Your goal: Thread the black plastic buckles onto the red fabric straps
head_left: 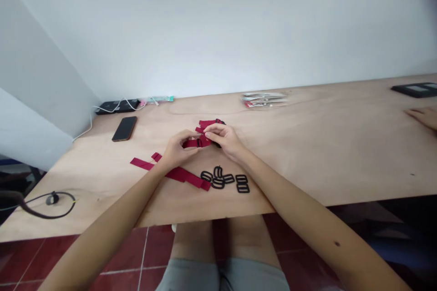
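Running roughly left to right, the long axis of a red strap (204, 141) lies between both hands at the centre of the frame, a black slider (199, 142) standing across it. The left hand (179, 148) curves round the strap's left part, thumb and fingers either side, probably to steady it; the right hand (225, 140) pinches narrowly at red fabric near its right end, perhaps for fine control. Loose black sliders (217, 183) and spare red straps (186, 176) lie lower centre, presumably for easy reach.
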Action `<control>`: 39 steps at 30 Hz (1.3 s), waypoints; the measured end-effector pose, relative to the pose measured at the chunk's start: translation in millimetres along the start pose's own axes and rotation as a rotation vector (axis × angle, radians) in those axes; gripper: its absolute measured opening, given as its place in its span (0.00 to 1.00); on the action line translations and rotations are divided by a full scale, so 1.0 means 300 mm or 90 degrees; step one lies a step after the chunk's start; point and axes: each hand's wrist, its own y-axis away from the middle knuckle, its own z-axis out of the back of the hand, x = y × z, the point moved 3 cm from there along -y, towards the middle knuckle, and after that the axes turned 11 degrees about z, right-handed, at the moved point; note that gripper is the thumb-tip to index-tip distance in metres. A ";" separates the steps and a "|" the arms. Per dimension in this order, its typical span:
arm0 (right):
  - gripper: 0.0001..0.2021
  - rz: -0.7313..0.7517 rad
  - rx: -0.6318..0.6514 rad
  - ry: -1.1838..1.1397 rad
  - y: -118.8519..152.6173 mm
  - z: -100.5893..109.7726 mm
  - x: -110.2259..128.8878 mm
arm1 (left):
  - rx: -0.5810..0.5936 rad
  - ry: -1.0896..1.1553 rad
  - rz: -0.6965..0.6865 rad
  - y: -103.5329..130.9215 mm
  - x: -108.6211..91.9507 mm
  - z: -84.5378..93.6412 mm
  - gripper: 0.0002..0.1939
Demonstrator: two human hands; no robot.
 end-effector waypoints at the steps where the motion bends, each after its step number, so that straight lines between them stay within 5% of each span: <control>1: 0.13 0.008 0.018 0.029 0.000 -0.002 0.001 | -0.012 -0.011 -0.004 0.003 -0.008 0.000 0.19; 22: 0.13 0.037 0.098 0.164 0.004 -0.005 0.005 | -0.051 -0.076 -0.062 0.013 -0.045 -0.002 0.14; 29: 0.18 -0.011 0.091 0.036 0.017 -0.025 0.002 | 0.000 -0.050 -0.088 0.009 -0.047 -0.007 0.15; 33: 0.20 -0.038 0.032 -0.045 0.015 -0.020 0.013 | -0.038 -0.004 -0.059 0.008 -0.050 0.006 0.17; 39: 0.22 -0.122 0.079 -0.161 0.033 -0.042 0.006 | -0.050 -0.008 -0.076 0.019 -0.071 -0.003 0.17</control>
